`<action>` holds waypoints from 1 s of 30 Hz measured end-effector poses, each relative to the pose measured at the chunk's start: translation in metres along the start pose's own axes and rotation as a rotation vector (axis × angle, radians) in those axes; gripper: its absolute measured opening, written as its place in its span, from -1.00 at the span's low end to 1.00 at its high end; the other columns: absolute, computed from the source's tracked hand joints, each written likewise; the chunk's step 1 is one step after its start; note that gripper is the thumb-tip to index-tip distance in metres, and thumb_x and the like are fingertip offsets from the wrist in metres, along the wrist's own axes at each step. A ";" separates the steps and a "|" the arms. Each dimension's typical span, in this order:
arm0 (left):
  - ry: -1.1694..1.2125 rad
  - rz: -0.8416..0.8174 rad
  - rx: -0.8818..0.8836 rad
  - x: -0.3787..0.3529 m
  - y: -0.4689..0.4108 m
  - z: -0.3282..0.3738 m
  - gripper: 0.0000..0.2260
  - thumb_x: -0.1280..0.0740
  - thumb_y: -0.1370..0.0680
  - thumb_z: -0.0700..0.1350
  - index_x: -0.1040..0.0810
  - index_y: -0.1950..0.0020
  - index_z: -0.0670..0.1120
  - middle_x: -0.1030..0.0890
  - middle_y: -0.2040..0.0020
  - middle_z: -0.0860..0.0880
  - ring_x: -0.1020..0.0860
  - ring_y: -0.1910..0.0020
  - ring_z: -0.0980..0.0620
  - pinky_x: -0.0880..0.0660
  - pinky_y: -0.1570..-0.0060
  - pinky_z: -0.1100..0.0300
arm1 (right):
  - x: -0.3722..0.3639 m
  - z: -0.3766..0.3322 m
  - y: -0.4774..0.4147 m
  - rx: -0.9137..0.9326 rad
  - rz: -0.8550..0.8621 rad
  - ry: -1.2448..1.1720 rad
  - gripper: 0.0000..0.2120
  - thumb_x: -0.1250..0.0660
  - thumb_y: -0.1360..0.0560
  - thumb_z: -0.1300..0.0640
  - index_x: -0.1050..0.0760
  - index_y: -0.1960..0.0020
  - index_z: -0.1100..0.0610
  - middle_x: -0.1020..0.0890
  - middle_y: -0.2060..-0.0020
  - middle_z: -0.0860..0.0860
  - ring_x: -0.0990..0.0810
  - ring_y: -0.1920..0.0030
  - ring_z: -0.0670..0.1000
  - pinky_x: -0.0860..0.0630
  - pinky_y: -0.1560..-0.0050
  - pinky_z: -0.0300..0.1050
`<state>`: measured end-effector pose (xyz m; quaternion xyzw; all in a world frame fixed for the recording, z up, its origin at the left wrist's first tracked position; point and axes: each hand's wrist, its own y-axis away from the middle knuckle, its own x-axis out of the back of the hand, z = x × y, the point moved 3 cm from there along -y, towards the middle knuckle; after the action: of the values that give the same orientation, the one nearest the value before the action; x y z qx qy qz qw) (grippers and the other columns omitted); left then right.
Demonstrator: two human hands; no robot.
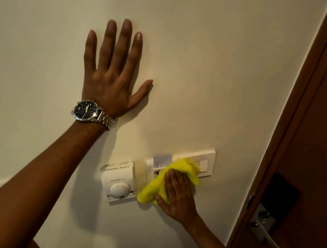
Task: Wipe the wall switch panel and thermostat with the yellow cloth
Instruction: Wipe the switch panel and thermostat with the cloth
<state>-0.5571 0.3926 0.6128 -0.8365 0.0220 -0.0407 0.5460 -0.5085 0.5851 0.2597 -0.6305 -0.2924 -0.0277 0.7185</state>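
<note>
A white switch panel is mounted low on the cream wall, with a key-card slot at its left end. My right hand presses the crumpled yellow cloth flat against the panel's lower left part, hiding much of it. Just left of the panel sits the white thermostat with a round dial, uncovered and untouched by the cloth. My left hand, with a metal wristwatch on the wrist, lies flat on the bare wall well above the thermostat, fingers spread, holding nothing.
A brown wooden door with its frame stands at the right, close to the panel. It carries a black lock plate and a silver lever handle. The wall above and left of the devices is plain.
</note>
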 end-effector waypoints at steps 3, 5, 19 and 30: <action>0.007 -0.010 0.009 0.003 0.002 0.001 -0.29 -0.11 -0.73 0.31 -0.19 -0.71 -0.15 -0.22 -0.67 -0.24 -0.20 -0.65 -0.31 -0.17 -0.59 -0.37 | -0.004 0.006 0.027 0.023 -0.052 0.034 -0.12 -0.32 -0.57 -0.21 0.03 -0.68 0.13 -0.02 -0.67 0.04 -0.08 -0.65 0.07 0.02 -0.67 -0.02; -0.001 0.004 0.005 0.004 0.002 0.001 -0.29 -0.11 -0.73 0.32 -0.21 -0.70 -0.15 -0.24 -0.66 -0.24 -0.22 -0.64 -0.32 -0.19 -0.58 -0.37 | -0.006 0.001 0.017 0.037 -0.032 0.016 -0.18 -0.22 -0.64 -0.23 0.04 -0.68 0.16 -0.02 -0.67 0.08 -0.05 -0.66 0.11 0.05 -0.67 0.03; -0.016 0.015 -0.002 0.001 0.002 0.002 -0.29 -0.10 -0.72 0.33 -0.24 -0.69 -0.15 -0.28 -0.64 -0.25 -0.26 -0.62 -0.33 -0.18 -0.57 -0.36 | -0.009 -0.012 -0.029 0.455 -0.036 0.040 -0.35 -0.28 -0.66 -0.14 -0.25 -0.61 0.20 -0.28 -0.60 0.13 -0.31 -0.58 0.12 -0.31 -0.56 0.10; -0.017 0.012 0.004 0.002 0.000 0.002 -0.29 -0.09 -0.72 0.33 -0.28 -0.67 -0.17 -0.31 -0.63 -0.26 -0.28 -0.61 -0.33 -0.21 -0.56 -0.38 | 0.014 0.010 -0.060 0.687 -0.018 -0.005 -0.35 -0.31 -0.65 -0.13 -0.25 -0.61 0.20 -0.30 -0.58 0.15 -0.30 -0.58 0.19 -0.38 -0.51 0.14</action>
<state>-0.5551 0.3942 0.6117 -0.8357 0.0223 -0.0306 0.5479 -0.5251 0.5868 0.3195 -0.3492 -0.2922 0.0675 0.8878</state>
